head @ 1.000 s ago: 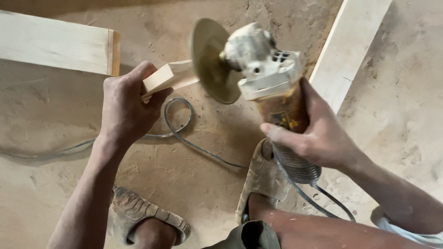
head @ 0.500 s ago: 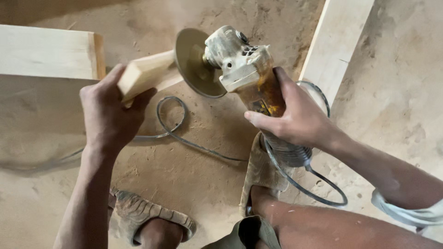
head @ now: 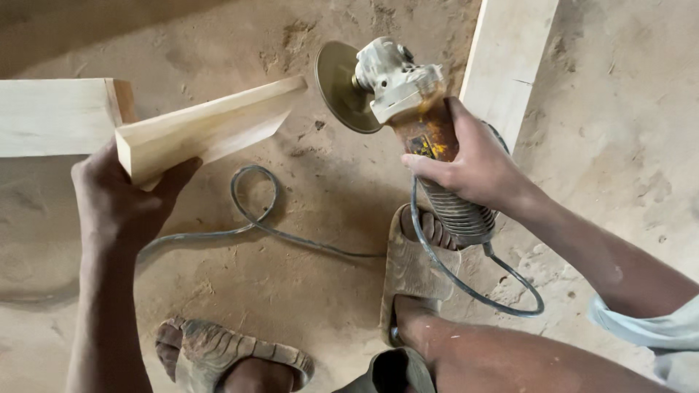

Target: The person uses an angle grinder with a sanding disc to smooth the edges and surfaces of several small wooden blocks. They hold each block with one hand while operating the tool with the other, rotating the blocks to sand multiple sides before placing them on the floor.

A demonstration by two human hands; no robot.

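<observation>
My left hand [head: 120, 200] grips one end of a pale tapered wooden piece [head: 211, 127], held up off the floor with its far end pointing right. My right hand [head: 477, 164] is closed around the body of a dusty angle grinder [head: 408, 98]. The grinder's sanding disc [head: 342, 87] faces left and sits just right of the wood's far tip, with a small gap between them. The grinder's grey cord [head: 291, 236] loops across the dusty floor below.
A thick light wooden block [head: 54, 116] lies at the left. A long pale plank [head: 510, 58] lies at the upper right. My two sandalled feet [head: 419, 266] stand on the sawdust-covered floor [head: 619, 145], one at bottom left [head: 218, 353].
The wooden piece has come away from the disc and swung so its length now shows. The grinder has shifted right and slightly up with my right hand.
</observation>
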